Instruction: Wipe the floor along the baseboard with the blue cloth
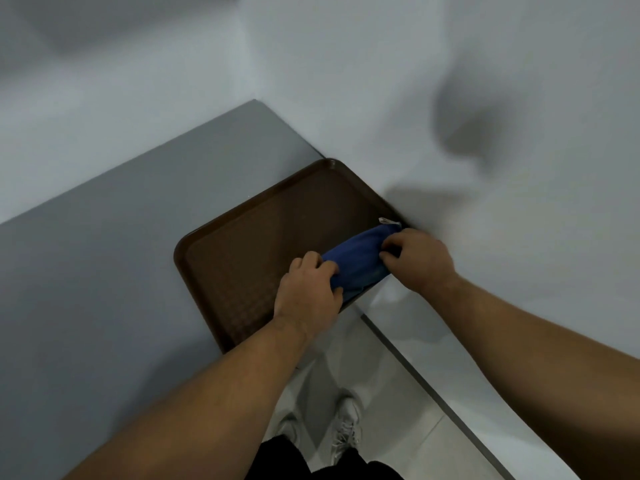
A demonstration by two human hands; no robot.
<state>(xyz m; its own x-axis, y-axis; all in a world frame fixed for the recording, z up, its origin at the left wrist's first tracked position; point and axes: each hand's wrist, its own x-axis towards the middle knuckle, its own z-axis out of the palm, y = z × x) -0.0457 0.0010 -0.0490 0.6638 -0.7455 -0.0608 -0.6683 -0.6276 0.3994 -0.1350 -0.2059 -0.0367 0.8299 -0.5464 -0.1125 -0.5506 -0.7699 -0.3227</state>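
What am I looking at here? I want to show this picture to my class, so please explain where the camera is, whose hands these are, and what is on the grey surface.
There is no machine here. A person wears one wide-angle camera on the head, so the picture looks forward and down along their own bare arms. The wide lens bends the edges a little.

The person stands at a grey table set in the corner of two pale walls. On it lies a brown tray. Both hands grip a bunched blue cloth over the tray's near right corner: the left hand holds one end, the right hand the other. A small white tag sticks out at the cloth's far end.

Below, you can see the light tiled floor, a grey baseboard along the right wall, and the person's white shoes. No wiping has begun.
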